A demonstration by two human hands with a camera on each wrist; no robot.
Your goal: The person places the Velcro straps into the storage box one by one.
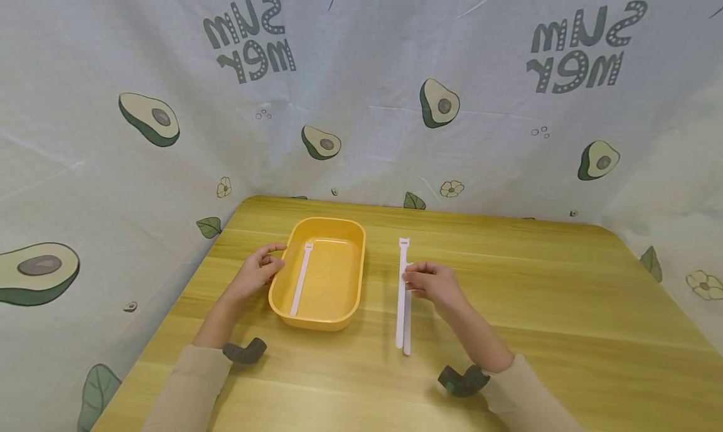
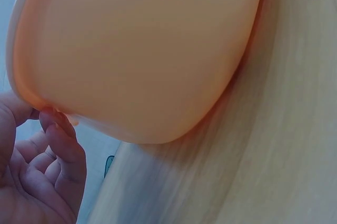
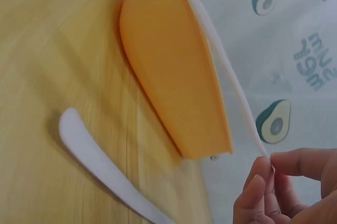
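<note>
A yellow rectangular tray [image 1: 333, 324] stands on the table, with a pale slotted cable-tie strap [image 1: 302, 278] lying lengthwise inside. At the tray's left rim, the left hand [image 1: 254, 276] pinches the edge between thumb and fingers; the left wrist view shows this hand [image 2: 50, 169] close against the tray wall [image 2: 158, 56]. The right hand [image 1: 437, 286] pinches a second such strap [image 1: 401, 316] near its slotted head, and the right wrist view shows this strap [image 3: 231, 79] raised off the table. Beneath it a third strap [image 3: 105, 166] lies on the wood, its upper part hidden by the hand in the head view.
The wooden table [image 1: 542, 281] extends to the right of the straps. Behind it hangs a pale curtain [image 1: 373, 49] printed with avocados. Dark wrist devices sit at both cuffs, the left one [image 1: 245, 351] and the right one [image 1: 463, 382].
</note>
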